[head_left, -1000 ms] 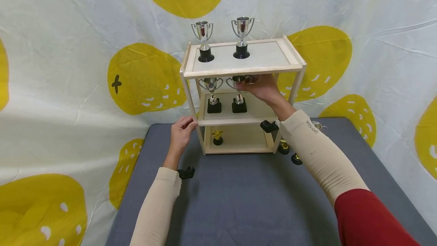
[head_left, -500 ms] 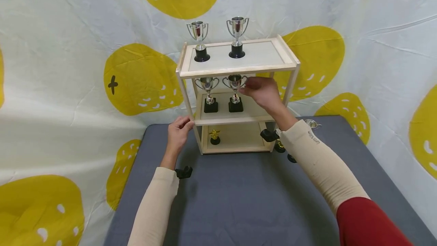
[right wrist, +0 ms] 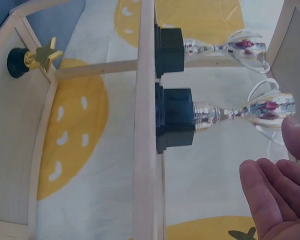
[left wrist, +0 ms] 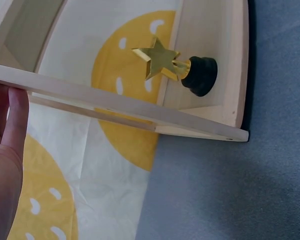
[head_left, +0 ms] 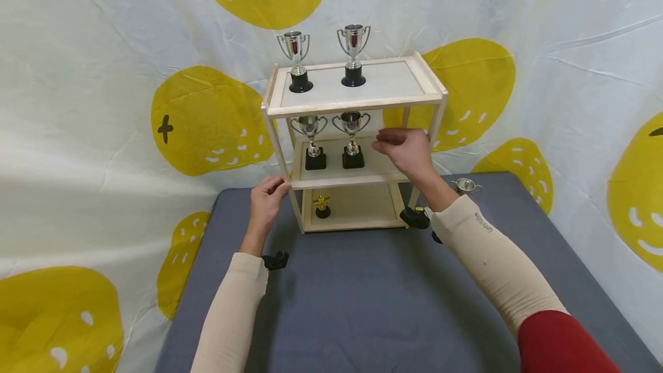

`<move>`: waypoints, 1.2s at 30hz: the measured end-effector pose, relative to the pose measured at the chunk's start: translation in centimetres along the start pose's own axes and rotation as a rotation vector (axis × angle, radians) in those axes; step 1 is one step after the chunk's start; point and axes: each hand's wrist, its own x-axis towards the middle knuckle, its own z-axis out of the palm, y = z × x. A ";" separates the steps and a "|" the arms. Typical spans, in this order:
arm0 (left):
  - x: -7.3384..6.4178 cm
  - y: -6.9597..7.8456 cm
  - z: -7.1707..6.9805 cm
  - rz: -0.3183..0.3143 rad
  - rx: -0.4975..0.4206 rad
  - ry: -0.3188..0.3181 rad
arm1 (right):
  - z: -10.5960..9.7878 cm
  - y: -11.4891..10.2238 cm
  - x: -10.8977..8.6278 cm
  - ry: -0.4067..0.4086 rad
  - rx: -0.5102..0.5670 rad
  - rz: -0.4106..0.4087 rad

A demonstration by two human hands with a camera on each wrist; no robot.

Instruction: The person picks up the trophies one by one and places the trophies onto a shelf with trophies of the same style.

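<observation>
A wooden three-tier shelf (head_left: 357, 102) stands on a grey surface. My left hand (head_left: 266, 200) pinches its front left post at the middle tier, fingertips against the wood in the left wrist view. My right hand (head_left: 409, 154) is in front of the middle tier, fingers relaxed and holding nothing. Just left of it, a silver trophy cup (head_left: 353, 137) stands upright on a black square base, beside a similar silver trophy cup (head_left: 312, 140). In the right wrist view, the thumb overlaps the nearer cup's rim edge.
Two silver trophy cups, one left (head_left: 299, 65) and one right (head_left: 354, 56), stand on the top tier. A gold star trophy (left wrist: 162, 60) is on the bottom tier's left. Right of the shelf, another silver cup (head_left: 465, 186) is partly hidden by my right arm.
My right hand has let go of the right-hand cup on the middle tier and drawn back to the right and down. The left hand stays at the post. The head view has shifted slightly.
</observation>
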 end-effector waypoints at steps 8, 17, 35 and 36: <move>-0.1 0.0 0.1 -0.001 -0.004 -0.017 | -0.5 0.2 -1.5 -0.033 0.020 -0.032; 0.0 0.1 0.0 -0.003 -0.025 -0.011 | -1.3 0.6 -3.0 -0.041 0.092 -0.037; 0.0 0.1 -0.1 0.005 -0.023 -0.013 | -4.3 2.6 -6.0 -0.067 0.139 -0.030; -0.1 0.1 0.0 0.006 -0.020 -0.012 | -4.5 2.8 -6.1 -0.063 0.143 -0.034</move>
